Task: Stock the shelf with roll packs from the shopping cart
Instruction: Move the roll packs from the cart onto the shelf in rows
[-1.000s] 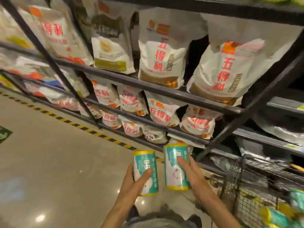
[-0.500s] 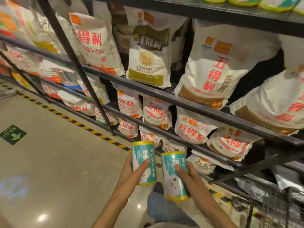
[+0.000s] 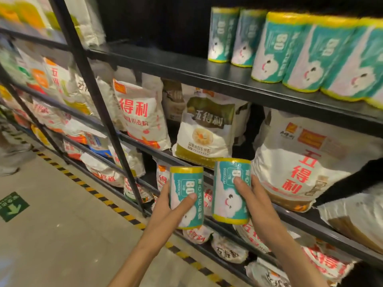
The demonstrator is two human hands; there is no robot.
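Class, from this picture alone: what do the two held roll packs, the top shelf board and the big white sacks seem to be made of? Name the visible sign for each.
Roll packs, one in the left hand and one in the right hand: probably thin glossy plastic film, wrinkled at the yellow ends, printed teal.
Top shelf board: likely matte black painted metal, judging by its thin flat edge.
White sacks: apparently paper or woven plastic, with a creased, dull surface.

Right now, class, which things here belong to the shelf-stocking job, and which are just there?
Job: left hand gripping a roll pack; right hand gripping another roll pack; top shelf; shelved rolls.
Just there: flour bags; floor arrow sign.
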